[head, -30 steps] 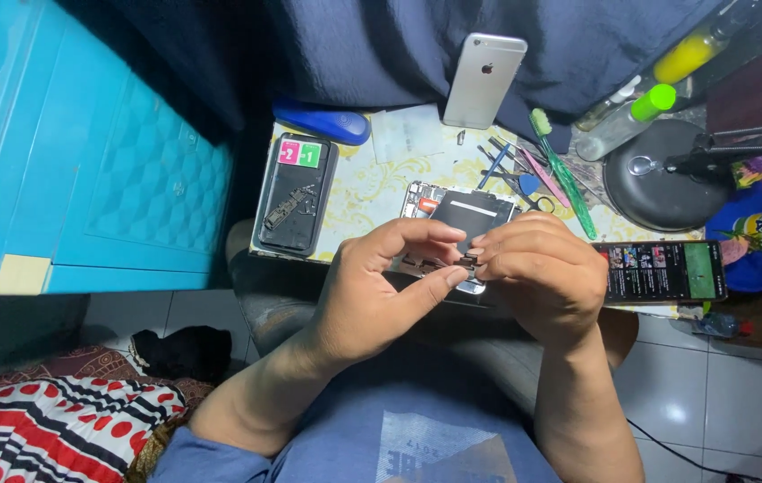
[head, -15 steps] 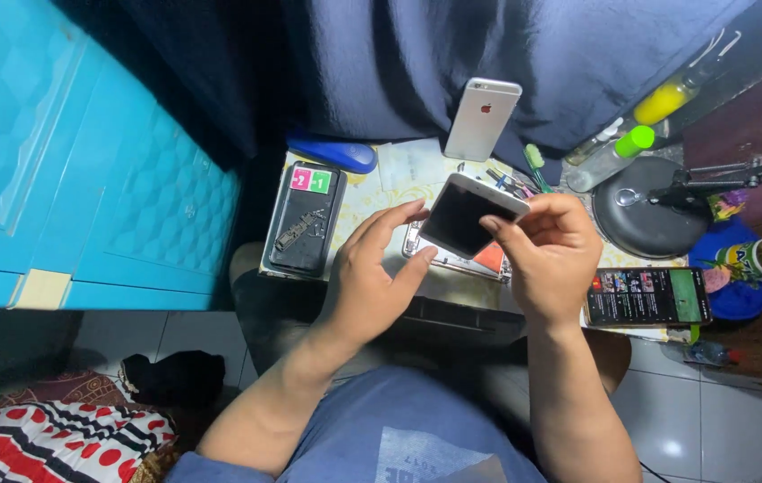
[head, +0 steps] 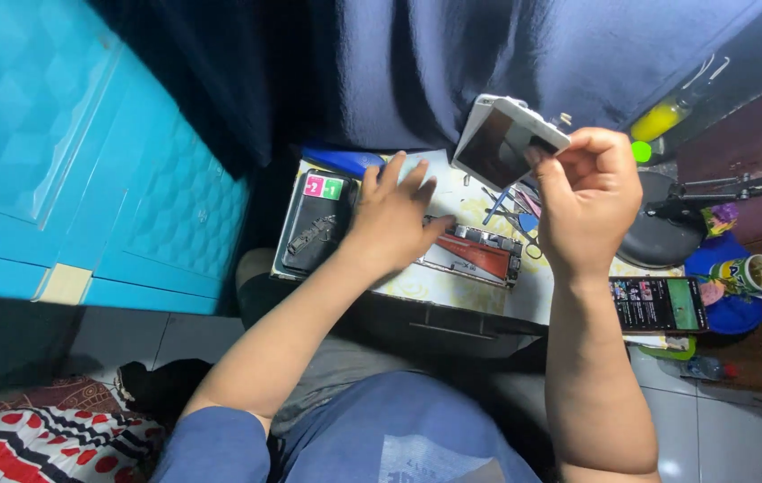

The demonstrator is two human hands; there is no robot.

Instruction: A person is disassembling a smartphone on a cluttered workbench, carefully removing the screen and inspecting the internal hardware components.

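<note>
My right hand (head: 588, 199) holds a white-framed phone screen panel (head: 506, 143) lifted off the table and tilted, pinched at its right edge. My left hand (head: 391, 219) lies flat with spread fingers on the small work table (head: 439, 284), pressing beside the opened phone body (head: 475, 253), whose red-brown inner part and circuit board show. A black case with a small part in it (head: 314, 234) lies just left of my left hand.
A lit phone (head: 658, 304) lies at the table's right edge. Tweezers and small tools (head: 510, 213) sit behind the opened phone. A round dark lamp base (head: 658, 237), a mug (head: 749, 275), a yellow bottle (head: 663, 118), a teal cabinet (head: 68, 152) and a dark blue curtain (head: 452, 63) surround the table.
The screen panel has come off the phone body and risen up and to the right in my right hand. My left hand let go and dropped flat onto the table.
</note>
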